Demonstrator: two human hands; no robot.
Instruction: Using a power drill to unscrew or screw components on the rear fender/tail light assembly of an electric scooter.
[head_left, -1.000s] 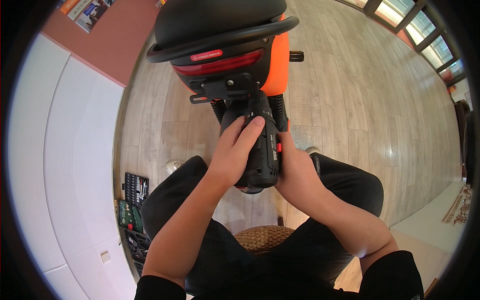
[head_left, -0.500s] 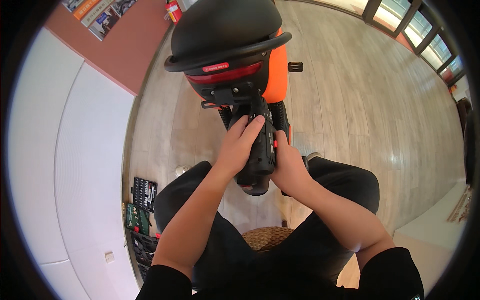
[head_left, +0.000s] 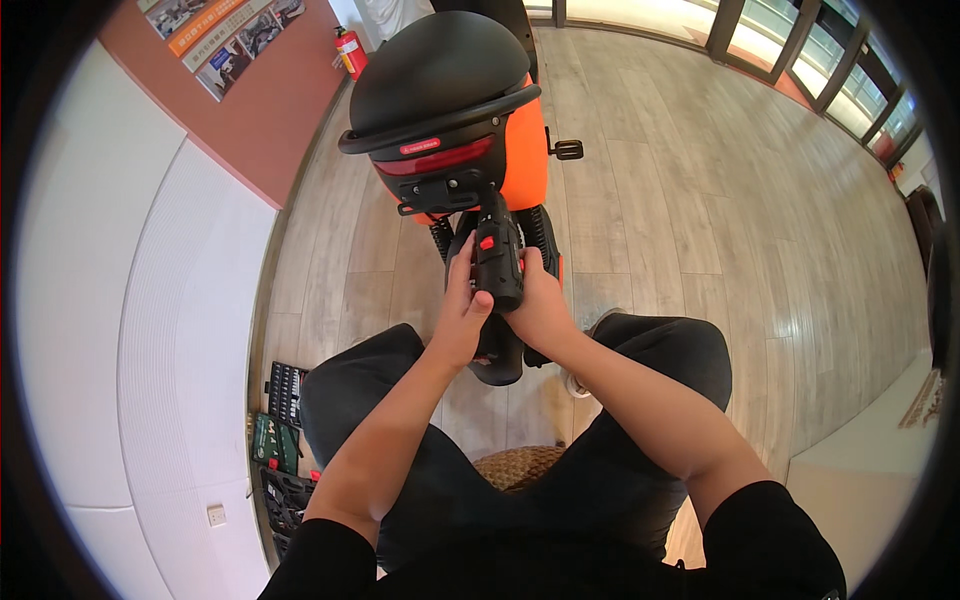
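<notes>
A black cordless drill [head_left: 500,262] with red switches is between my hands. Its front end reaches the black bracket [head_left: 432,192] under the red tail light of an orange and black two-wheeler [head_left: 522,160]. My right hand [head_left: 541,304] is closed round the drill's right side, its lower fingers hidden. My left hand [head_left: 461,318] grips the left side, the thumb near the drill's rear end. Whatever the tip touches is out of sight behind the drill. The black rear wheel [head_left: 497,366] shows beneath my hands, between my knees.
An open socket set [head_left: 287,393], a green case [head_left: 275,442] and another black tool case [head_left: 284,497] lie along the left white wall. A red fire extinguisher [head_left: 351,54] stands farther off by the wall. A pedal [head_left: 567,150] sticks out right. A woven seat [head_left: 518,467] is under me.
The drill has turned so that a red switch on its upper side shows. My left thumb has slid back toward its rear end. The whole view has shifted, with the two-wheeler appearing smaller.
</notes>
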